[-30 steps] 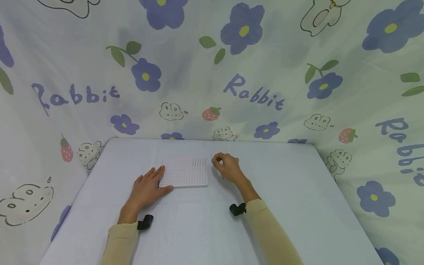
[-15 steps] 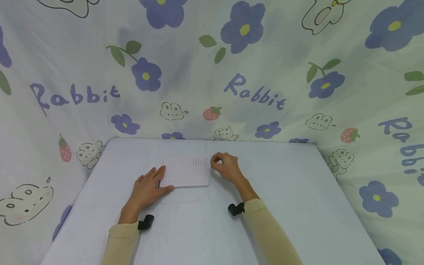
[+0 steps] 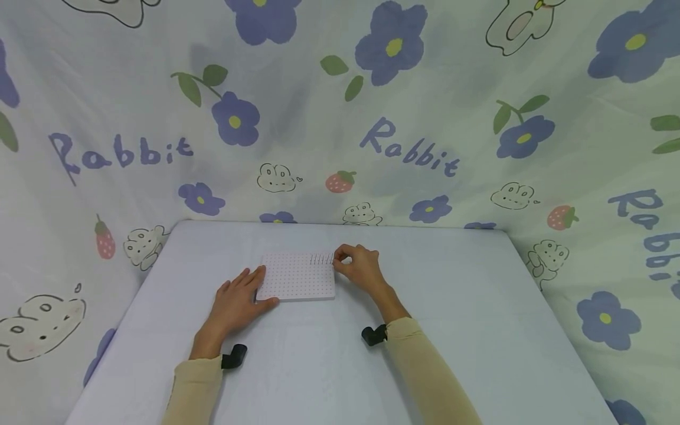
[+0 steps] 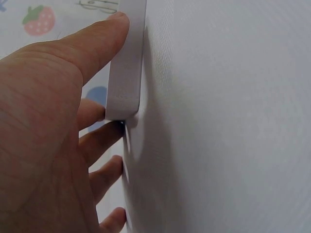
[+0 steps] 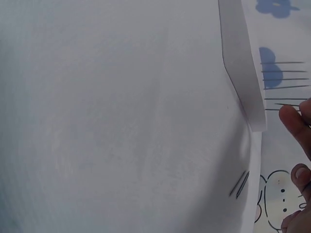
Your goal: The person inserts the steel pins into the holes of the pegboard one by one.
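A white pegboard (image 3: 297, 280) dotted with small holes lies flat on the table. Several thin metal needles (image 3: 320, 259) stand in a row at its far right corner. My left hand (image 3: 236, 304) rests against the board's left side, its thumb (image 4: 99, 46) along the near edge and its fingers spread. At the far right corner, the thumb and forefinger of my right hand (image 3: 363, 267) pinch another needle (image 5: 284, 104), whose pointed end shows beside the standing row in the right wrist view. Whether that needle touches the board is hidden.
Two loose needles (image 5: 239, 184) lie on the white tabletop (image 5: 121, 121) beside the board, in the right wrist view. A patterned cloth (image 3: 297, 118) with flowers and rabbits hangs behind and around the table.
My right hand has moved left with the needle, from beside the board to its far right corner. My left hand stays in place on the board.
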`<action>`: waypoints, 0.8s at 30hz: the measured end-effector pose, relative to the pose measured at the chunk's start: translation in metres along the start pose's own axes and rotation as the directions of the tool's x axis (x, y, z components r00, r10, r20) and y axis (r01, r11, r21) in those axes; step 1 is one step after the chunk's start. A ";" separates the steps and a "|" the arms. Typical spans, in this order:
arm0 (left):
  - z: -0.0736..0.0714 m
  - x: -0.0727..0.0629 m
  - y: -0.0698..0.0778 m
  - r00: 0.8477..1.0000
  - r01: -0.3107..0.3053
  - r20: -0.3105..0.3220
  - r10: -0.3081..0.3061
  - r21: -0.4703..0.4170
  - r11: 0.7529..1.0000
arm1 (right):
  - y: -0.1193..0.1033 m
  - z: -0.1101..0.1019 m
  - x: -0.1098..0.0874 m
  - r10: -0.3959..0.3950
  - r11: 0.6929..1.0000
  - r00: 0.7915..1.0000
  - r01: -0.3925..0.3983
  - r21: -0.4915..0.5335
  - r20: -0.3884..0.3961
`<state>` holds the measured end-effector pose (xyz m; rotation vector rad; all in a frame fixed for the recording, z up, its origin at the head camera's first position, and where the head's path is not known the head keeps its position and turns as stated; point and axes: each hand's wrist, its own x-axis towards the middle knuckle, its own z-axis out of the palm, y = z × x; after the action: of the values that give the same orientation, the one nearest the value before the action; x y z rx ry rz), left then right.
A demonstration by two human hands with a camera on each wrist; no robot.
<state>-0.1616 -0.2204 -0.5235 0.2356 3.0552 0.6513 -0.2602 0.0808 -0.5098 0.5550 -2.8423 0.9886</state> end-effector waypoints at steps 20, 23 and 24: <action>0.002 0.001 -0.003 1.000 -0.007 0.001 0.007 0.004 1.000 | -0.002 0.008 0.001 0.042 0.994 0.999 -0.041 -0.099 0.014; 0.002 0.001 -0.004 1.000 -0.009 -0.003 0.009 -0.005 1.000 | -0.002 0.008 0.001 0.037 0.994 0.999 -0.036 -0.099 0.015; 0.002 0.001 -0.004 1.000 -0.010 -0.004 0.010 -0.007 1.000 | -0.002 0.008 0.001 0.036 0.995 0.999 -0.034 -0.099 0.015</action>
<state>-0.1629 -0.2231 -0.5263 0.2504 3.0566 0.6641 -0.2603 0.0736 -0.5146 0.5082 -2.9058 0.8468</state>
